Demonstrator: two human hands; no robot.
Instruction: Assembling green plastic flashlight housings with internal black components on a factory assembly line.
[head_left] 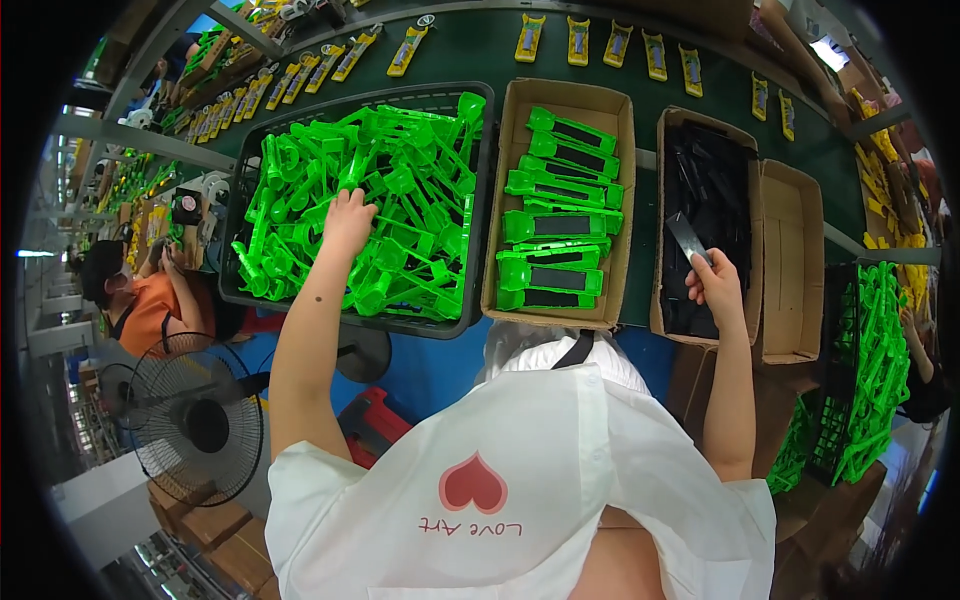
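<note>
My left hand (350,222) reaches into a black plastic basket (474,300) heaped with bright green plastic parts (410,262). Its fingers are closed on one of these parts among the pile; which part is partly hidden. Between thumb and fingers, my right hand (716,284) pinches a thin, shiny dark strip (687,238) above a cardboard box (657,300) of loose black strips (712,170). In the middle, another cardboard box (625,110) holds a row of green frames (562,190) with black strips set in them.
Yellow parts (530,38) lie spaced along the green conveyor (470,60) behind the boxes. A shallow cardboard box (793,260) adjoins on the right, beside a crate of green parts (870,370). At left are a fan (205,425) and a person in orange (150,315).
</note>
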